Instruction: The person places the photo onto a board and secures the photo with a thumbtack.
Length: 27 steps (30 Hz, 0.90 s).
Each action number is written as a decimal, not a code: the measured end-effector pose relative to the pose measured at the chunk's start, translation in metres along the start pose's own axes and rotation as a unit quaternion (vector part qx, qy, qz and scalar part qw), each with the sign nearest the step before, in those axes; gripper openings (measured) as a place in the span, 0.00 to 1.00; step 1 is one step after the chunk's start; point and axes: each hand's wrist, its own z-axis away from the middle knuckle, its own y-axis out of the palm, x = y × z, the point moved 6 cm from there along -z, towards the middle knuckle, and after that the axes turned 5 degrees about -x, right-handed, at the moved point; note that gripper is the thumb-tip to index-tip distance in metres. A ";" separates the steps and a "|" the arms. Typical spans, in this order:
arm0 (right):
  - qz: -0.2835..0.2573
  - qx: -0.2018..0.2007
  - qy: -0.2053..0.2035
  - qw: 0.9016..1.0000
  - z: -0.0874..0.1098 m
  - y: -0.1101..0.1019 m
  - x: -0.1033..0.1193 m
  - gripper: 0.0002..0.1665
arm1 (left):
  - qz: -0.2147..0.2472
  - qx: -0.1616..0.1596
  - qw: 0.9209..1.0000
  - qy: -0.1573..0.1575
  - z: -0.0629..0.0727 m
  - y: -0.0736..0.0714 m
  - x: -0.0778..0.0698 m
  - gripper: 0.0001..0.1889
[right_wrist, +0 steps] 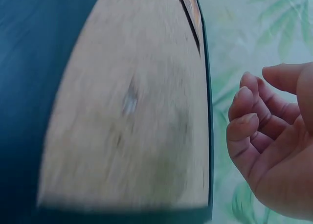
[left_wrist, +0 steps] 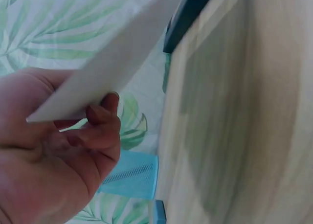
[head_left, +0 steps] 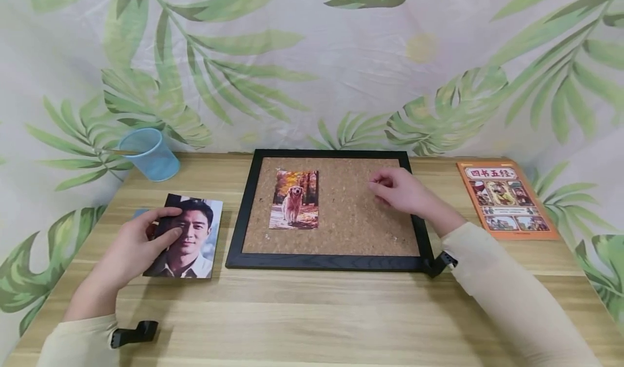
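My left hand (head_left: 122, 248) pinches a portrait photo (head_left: 197, 253) by its left side, to the left of the board. The left wrist view shows the photo's pale back (left_wrist: 112, 57) tilted above the table, with fingers behind it. My right hand (head_left: 402, 193) hovers over the right part of a black-framed cork board (head_left: 361, 231). Its fingers are loosely bent, and in the right wrist view a gap shows between thumb and fingertips, with nothing visible in it. A golden dog photo (head_left: 294, 204) is on the board's left half.
A blue mesh cup (head_left: 158, 161) stands at the back left with a thin stick in it. Partly behind my left hand is a small blue object (head_left: 140, 212). An orange book (head_left: 507, 199) lies at the right. Leaf-patterned fabric (head_left: 351, 74) hangs behind the wooden table (head_left: 302, 313).
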 end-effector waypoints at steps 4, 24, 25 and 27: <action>-0.010 -0.011 0.016 1.000 0.017 -0.016 -0.014 0.14 | 0.021 0.000 1.000 0.005 -0.003 -0.001 -0.015 0.21; 0.128 -0.095 0.048 0.986 0.076 -0.067 -0.083 0.11 | 0.113 0.107 0.986 0.065 -0.049 0.052 -0.112 0.26; 0.130 -0.096 0.050 0.985 0.077 -0.067 -0.086 0.10 | 0.117 0.114 0.984 0.068 -0.052 0.057 -0.117 0.26; 0.137 -0.100 0.050 0.984 0.077 -0.065 -0.092 0.09 | 0.130 0.129 0.980 0.074 -0.058 0.067 -0.127 0.27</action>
